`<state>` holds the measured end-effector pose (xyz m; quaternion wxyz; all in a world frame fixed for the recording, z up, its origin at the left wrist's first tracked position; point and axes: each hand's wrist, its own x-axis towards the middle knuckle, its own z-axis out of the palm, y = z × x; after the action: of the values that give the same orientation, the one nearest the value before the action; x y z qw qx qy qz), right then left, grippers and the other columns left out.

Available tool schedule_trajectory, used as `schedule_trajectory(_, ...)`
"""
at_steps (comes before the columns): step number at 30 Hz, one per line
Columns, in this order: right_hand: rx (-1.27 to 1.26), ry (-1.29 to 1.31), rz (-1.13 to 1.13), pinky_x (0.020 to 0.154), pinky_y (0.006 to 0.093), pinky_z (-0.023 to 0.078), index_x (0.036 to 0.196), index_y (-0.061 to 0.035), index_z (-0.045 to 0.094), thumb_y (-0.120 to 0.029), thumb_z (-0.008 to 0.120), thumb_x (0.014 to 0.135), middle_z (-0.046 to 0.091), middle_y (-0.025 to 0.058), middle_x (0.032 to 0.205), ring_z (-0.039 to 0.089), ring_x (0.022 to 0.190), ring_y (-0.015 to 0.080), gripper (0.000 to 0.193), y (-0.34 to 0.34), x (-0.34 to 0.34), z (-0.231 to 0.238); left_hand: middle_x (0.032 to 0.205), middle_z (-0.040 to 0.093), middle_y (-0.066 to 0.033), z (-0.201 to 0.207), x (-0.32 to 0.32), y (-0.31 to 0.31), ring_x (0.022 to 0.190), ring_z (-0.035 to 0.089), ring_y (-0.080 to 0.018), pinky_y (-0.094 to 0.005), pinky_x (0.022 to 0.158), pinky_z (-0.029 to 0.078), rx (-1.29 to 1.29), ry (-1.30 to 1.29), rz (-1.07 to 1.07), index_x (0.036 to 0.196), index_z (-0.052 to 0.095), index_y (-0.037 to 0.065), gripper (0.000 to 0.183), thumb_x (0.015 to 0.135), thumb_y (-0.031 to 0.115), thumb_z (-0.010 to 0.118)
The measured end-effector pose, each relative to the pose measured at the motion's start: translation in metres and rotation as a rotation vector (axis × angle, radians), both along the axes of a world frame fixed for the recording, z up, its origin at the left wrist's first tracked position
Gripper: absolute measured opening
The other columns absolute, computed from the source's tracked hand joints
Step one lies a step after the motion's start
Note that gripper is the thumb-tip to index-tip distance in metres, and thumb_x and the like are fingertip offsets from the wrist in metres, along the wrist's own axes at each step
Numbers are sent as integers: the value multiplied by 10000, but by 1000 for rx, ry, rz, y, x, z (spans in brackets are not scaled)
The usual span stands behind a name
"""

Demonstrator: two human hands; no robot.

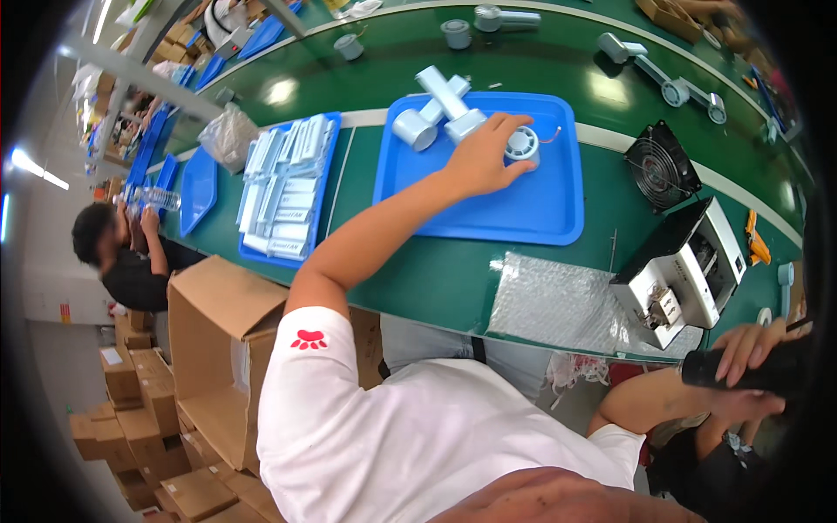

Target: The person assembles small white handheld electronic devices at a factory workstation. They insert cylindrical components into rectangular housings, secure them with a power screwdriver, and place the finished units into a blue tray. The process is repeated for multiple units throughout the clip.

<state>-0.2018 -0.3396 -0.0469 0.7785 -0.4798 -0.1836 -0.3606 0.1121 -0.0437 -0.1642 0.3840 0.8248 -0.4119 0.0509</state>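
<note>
The room is a workshop under strip lights, with brown cartons (pixel 148 436) stacked on the floor at the left. A green workbench (pixel 384 283) spans the scene, a pale strip parting it from a glossy green surface (pixel 296 65) beyond. Near left, a large open carton (pixel 205 349) stands at the bench edge; past it is a person in black (pixel 135 279).

At the bench's middle lies a blue tray (pixel 488 228); left of it, a second blue tray (pixel 329 170) bears pale flat boxes (pixel 283 196). On the right, a black-and-white machine (pixel 689 270) stands next to bubble wrap (pixel 549 301), with a black fan (pixel 660 167) behind it. A clear bag (pixel 228 138) sits far left, and pale blue devices (pixel 507 19) lie on the far surface.

In the middle tray, the left hand (pixel 484 157) curls its fingers around a round, vented pale blue fan head (pixel 523 144), right of two crossed pieces. At the dim right rim, a black object (pixel 702 370) partly hides the right hand, whose grip I cannot tell.
</note>
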Motion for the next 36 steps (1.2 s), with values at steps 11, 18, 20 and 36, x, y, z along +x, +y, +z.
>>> schedule_trajectory(11, -110, 162, -612, 656, 318, 454, 1204, 24, 504, -495, 613, 924, 582, 130, 990, 542, 747, 185, 600, -25, 11, 25, 1270, 648, -266, -31, 0, 30, 1205, 621, -394, -456, 1040, 468, -147, 156, 531, 1324, 556, -75, 712, 869, 423, 786)
schedule_trajectory(18, -386, -189, -825, 460, 249, 468, 1174, -78, 566, -208, 650, 1039, 620, 31, 779, 601, 561, 111, 205, 20, 57, 45, 1316, 622, -238, -42, 41, 23, 1208, 630, -300, -394, 986, 510, -146, 323, 596, 1456, 460, -91, 877, 854, 434, 823)
schedule_trajectory(20, -394, -157, -844, 462, 250, 469, 1196, -77, 565, -199, 642, 1043, 617, 29, 778, 592, 557, 108, 210, 22, 61, 45, 1328, 604, -222, -38, 38, 34, 1220, 612, -279, -380, 995, 506, -287, 419, 506, 1472, 438, -95, 890, 848, 394, 842)
schedule_trajectory(36, -29, 62, -286, 557, 307, 474, 1155, -42, 554, -441, 542, 1017, 610, 112, 892, 562, 637, 181, 422, 54, 28, 39, 1151, 627, -85, -38, -178, -16, 1079, 617, -190, -332, 948, 491, -372, 654, -176, 1242, 592, 29, 466, 820, 59, 788)
